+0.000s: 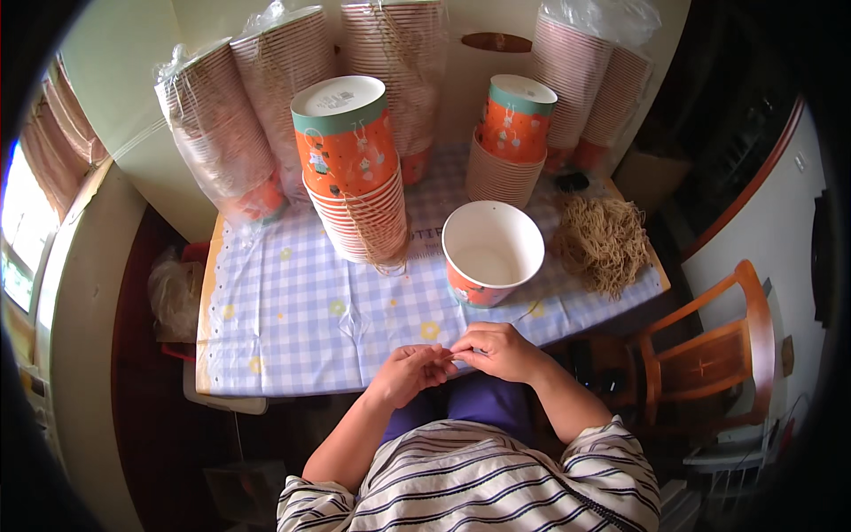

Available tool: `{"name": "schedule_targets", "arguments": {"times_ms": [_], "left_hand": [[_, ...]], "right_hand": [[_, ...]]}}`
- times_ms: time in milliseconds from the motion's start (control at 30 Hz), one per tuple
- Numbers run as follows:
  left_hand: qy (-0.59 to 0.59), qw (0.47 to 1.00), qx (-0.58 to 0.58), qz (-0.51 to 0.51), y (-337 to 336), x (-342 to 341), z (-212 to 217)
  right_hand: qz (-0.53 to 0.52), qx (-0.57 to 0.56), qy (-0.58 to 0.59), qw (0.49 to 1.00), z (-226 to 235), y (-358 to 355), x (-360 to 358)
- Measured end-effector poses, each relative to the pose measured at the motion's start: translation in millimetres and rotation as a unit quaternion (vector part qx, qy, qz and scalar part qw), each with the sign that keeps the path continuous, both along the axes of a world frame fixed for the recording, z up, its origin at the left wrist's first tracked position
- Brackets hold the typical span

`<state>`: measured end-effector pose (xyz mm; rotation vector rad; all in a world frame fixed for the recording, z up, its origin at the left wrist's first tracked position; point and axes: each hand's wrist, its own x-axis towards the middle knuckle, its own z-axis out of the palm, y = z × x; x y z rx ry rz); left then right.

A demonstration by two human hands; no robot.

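My left hand (413,366) and my right hand (501,348) meet at the table's front edge. Fingers of both are pinched together on a thin tan cord (451,356), mostly hidden by the fingertips. Just beyond them stands an open paper bucket (493,253), upright, white inside and orange outside with a green base. A tangled heap of tan cord (603,244) lies to its right. Behind and to the left rises a stack of upside-down orange paper buckets (348,151), with loose cords (372,226) draped down its side.
A shorter bucket stack (507,168) stands behind the open bucket. Tall bagged stacks (217,124) line the back, including another bagged stack (572,80) at the right. The checked tablecloth (292,310) covers the table. A wooden chair (709,355) is at the right.
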<state>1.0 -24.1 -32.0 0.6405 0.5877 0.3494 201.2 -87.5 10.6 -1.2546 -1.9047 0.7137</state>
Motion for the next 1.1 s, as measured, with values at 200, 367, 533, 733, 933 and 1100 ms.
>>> {"name": "schedule_targets", "arguments": {"times_ms": [200, 367, 533, 733, 933, 1100], "left_hand": [[-0.001, 0.998, 0.029, -0.053, 1.6, -2.7, 6.3], [0.031, 0.994, 0.093, -0.05, -3.6, -0.4, 7.9], [0.057, 0.988, 0.137, -0.033, -8.1, 2.1, 12.1], [0.064, 0.974, 0.218, -0.027, -19.3, 1.6, 5.9], [0.093, 0.965, 0.243, -0.02, -30.1, 3.9, -4.9], [0.101, 0.963, 0.249, -0.024, -32.3, 2.7, -10.2]], "right_hand": [[-0.005, 0.034, 0.008, 0.999, 6.5, -1.7, 3.7], [-0.015, 0.016, 0.016, 1.0, 6.6, -4.3, 3.4], [-0.021, 0.028, 0.034, 0.999, 1.5, -7.4, 2.4], [0.025, -0.012, 0.022, 0.999, -0.2, -15.3, 2.7], [0.033, 0.024, -0.019, 0.999, -3.3, -18.9, 4.6], [0.046, 0.113, -0.093, 0.988, -4.5, -20.4, 4.9]]}}
